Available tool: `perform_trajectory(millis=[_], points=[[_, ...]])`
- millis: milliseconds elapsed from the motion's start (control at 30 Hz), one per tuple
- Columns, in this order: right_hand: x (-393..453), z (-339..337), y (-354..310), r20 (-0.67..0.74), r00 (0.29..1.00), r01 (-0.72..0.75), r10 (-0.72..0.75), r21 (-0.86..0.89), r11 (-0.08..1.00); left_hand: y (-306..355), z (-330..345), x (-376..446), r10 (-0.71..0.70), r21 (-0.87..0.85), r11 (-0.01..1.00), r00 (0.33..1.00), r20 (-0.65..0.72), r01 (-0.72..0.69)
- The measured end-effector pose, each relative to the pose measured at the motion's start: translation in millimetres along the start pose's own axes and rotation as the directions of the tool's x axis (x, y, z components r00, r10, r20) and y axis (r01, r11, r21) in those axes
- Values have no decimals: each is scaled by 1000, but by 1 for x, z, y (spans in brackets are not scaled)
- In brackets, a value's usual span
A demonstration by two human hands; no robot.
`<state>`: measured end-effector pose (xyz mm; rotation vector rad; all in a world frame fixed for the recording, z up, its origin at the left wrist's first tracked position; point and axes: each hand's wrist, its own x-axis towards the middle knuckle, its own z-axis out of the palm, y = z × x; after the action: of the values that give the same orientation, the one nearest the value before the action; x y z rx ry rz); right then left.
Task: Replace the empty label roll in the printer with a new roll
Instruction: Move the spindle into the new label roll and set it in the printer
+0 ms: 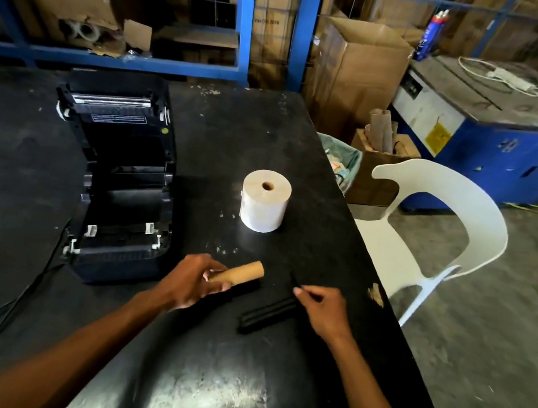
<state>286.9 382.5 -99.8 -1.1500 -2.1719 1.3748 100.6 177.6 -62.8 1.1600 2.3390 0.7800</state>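
**Empty core off the spindle, new roll waiting**

The left hand curled its fingers round one end of the bare brown cardboard core, holding it tilted just above the black tabletop. The right hand pinched the top end of the long black plastic spindle between fingertips, and the spindle's lower end seemed to rest on the tabletop. Core and spindle sat near each other but apart, so the core looked already off.

Beyond the hands, the full white label roll stood on end mid-tabletop, its centre hole facing up. To the left, the black label printer lay with its lid thrown back and its roll bay empty.

Judging from this, the step in hand was swapping rolls on the spindle. Doing it well probably meant setting the core aside, steadying the new roll with the freed left hand, then pushing the spindle straight through the hole, not at an angle, and centring it before seating it in the bay.
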Motion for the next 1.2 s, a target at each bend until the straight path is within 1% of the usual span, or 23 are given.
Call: perform_trajectory(millis=[33,133,233,333,433,500,567,633,667,733,833,900,933,1000,1067,1133,1200], points=[[-4,8,0,13,1000,1,-1,-8,1000,3,7,3,10,18,1000,1000,15,-10],[-12,22,3,-21,1000,12,-13,-23,1000,10,24,8,29,91,995,998,63,-35],[-16,26,7,-61,998,27,-34,-97,995,9,36,9,41,183,981,992,121,-63],[-17,24,5,-71,997,20,-30,-128,992,5,42,10,42,222,972,989,140,-73],[-9,18,-3,-93,996,-1,-7,-90,996,3,39,13,64,217,972,987,149,-95],[3,14,-13,-137,990,25,-28,-27,999,4,31,20,70,128,988,993,94,-81],[17,11,-29,-152,987,60,-52,43,997,10,24,32,29,-18,999,999,-20,-30],[39,11,-51,-126,988,93,-85,61,994,20,14,52,-81,-220,974,988,-129,52],[51,12,-64,-102,989,116,-110,48,992,25,8,63,-151,-327,940,977,-150,95],[74,18,-88,-53,979,197,-197,-17,980,34,-4,83,-265,-501,848,957,-119,172],[104,32,-115,56,950,312,-307,-228,922,43,-13,106,-371,-691,663,928,29,287],[118,46,-126,129,936,350,-327,-398,848,45,-13,116,-403,-742,572,908,118,350],[123,53,-130,151,936,350,-317,-468,811,45,-13,119,-415,-758,541,900,136,364],[130,67,-133,166,952,305,-256,-563,768,41,-13,123,-444,-779,500,884,145,379],[133,78,-134,128,967,252,-220,-608,753,35,-15,123,-459,-784,482,875,154,391],[134,80,-134,95,969,238,-230,-616,750,32,-15,122,-471,-790,469,868,155,396],[135,75,-131,84,972,229,-220,-549,804,33,-16,122,-511,-793,459,849,135,401]])
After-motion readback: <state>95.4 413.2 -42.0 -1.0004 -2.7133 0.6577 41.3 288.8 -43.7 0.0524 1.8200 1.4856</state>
